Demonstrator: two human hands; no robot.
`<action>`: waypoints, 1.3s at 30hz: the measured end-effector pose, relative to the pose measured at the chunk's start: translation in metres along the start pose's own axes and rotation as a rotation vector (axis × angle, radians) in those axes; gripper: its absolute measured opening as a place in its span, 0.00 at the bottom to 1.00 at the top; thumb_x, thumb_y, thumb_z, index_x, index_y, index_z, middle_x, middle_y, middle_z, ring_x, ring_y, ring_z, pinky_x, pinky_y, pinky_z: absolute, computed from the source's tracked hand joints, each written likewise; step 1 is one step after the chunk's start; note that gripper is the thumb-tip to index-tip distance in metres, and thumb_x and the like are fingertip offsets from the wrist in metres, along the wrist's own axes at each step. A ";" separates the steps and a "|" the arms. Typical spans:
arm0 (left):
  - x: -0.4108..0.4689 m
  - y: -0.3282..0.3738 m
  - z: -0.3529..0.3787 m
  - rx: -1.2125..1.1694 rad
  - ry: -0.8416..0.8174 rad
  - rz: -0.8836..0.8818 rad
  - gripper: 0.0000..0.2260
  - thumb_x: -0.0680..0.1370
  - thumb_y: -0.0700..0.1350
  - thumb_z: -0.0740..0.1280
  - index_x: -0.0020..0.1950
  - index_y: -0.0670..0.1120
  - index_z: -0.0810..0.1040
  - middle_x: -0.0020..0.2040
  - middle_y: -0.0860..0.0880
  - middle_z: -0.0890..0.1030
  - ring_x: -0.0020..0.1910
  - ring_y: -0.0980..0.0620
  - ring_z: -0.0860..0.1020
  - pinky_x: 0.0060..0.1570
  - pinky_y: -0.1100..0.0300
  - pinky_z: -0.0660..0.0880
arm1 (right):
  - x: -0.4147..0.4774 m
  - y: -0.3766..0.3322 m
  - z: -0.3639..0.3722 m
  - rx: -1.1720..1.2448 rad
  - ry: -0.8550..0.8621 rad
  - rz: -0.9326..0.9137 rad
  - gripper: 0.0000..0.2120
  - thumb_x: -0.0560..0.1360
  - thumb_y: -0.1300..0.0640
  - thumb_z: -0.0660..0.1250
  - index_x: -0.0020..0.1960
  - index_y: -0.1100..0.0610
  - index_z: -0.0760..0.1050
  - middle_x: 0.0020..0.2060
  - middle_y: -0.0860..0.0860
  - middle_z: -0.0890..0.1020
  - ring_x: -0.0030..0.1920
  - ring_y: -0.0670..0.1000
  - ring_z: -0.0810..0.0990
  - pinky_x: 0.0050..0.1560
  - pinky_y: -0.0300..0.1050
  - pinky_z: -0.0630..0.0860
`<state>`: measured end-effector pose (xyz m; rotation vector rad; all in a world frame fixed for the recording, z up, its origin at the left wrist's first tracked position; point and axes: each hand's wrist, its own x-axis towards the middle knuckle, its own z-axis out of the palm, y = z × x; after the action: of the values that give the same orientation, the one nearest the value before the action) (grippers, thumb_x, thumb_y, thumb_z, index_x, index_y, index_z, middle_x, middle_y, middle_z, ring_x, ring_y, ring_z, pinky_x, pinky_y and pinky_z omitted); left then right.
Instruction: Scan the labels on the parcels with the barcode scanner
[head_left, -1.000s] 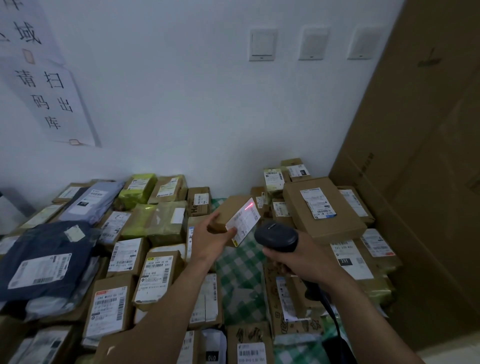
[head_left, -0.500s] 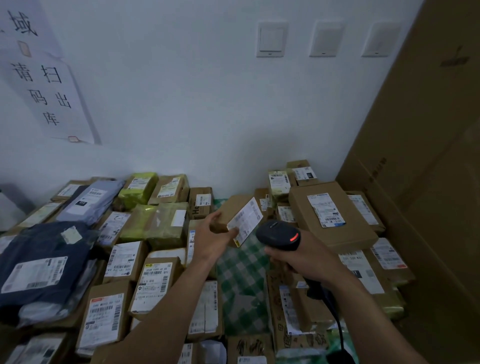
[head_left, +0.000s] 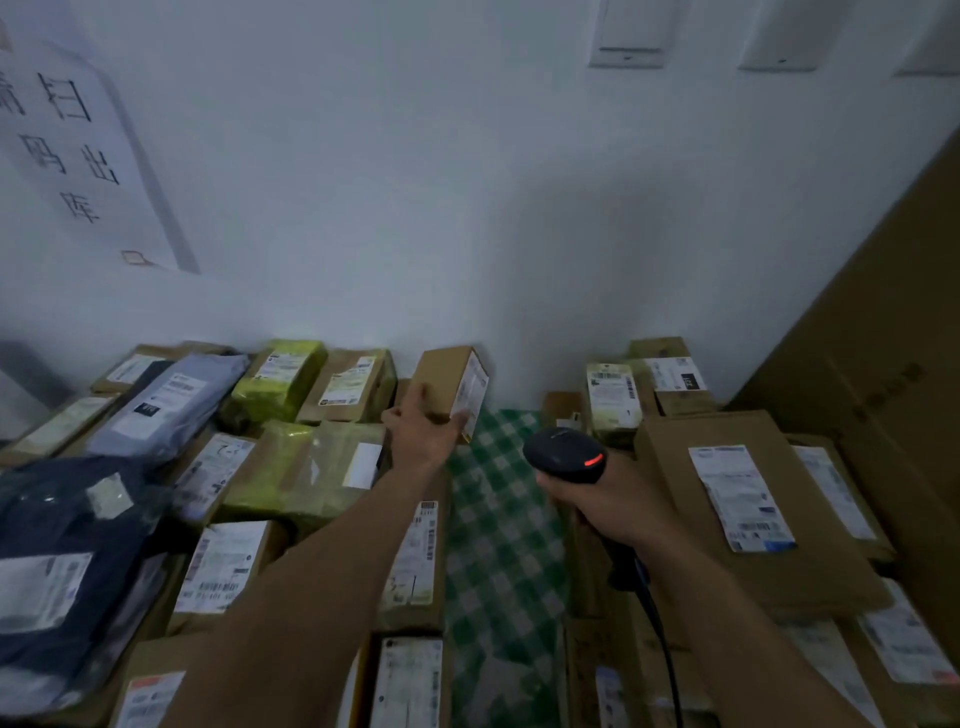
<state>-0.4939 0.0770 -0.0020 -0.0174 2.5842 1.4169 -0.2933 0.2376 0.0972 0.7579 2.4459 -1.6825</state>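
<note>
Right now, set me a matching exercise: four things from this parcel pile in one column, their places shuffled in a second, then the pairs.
1 small box
2 scanner
3 checked cloth
4 dark blue bag

a at the far left
b in the right hand
c between the two parcel piles
d in the left hand, by the wall

Pairs: 1-d, 2-b, 3-c, 4-a.

A green checked cloth (head_left: 498, 525) covers the surface, and a plain white wall (head_left: 415, 208) rises behind it in dim, bluish light. High to the cloth's left a paper sign (head_left: 78, 156) with black Chinese characters hangs on that wall. White switch plates (head_left: 626, 36) sit high above the cloth, and a tall brown carton (head_left: 883, 338) stands to its right.
</note>
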 end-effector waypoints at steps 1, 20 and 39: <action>0.011 0.000 0.006 0.010 0.003 0.000 0.37 0.74 0.59 0.76 0.78 0.58 0.62 0.73 0.41 0.59 0.64 0.36 0.74 0.70 0.43 0.73 | 0.010 0.002 0.001 -0.004 0.002 0.020 0.07 0.74 0.45 0.78 0.47 0.39 0.79 0.39 0.47 0.87 0.42 0.49 0.85 0.46 0.46 0.78; 0.118 -0.056 0.057 0.779 -0.009 0.345 0.29 0.83 0.45 0.64 0.83 0.51 0.59 0.83 0.43 0.57 0.83 0.39 0.51 0.80 0.39 0.51 | 0.081 0.032 -0.002 0.020 -0.056 0.185 0.08 0.76 0.44 0.75 0.48 0.48 0.85 0.40 0.51 0.87 0.39 0.49 0.84 0.48 0.53 0.82; -0.109 0.016 0.023 0.211 -0.287 0.316 0.19 0.79 0.50 0.73 0.69 0.49 0.78 0.72 0.49 0.74 0.71 0.51 0.72 0.70 0.60 0.66 | -0.049 0.019 -0.013 0.131 0.042 0.113 0.08 0.76 0.47 0.76 0.54 0.45 0.81 0.41 0.47 0.88 0.40 0.48 0.83 0.44 0.47 0.80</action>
<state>-0.3844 0.0955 0.0182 0.6020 2.5511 1.1238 -0.2398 0.2375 0.1028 0.9374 2.2884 -1.8150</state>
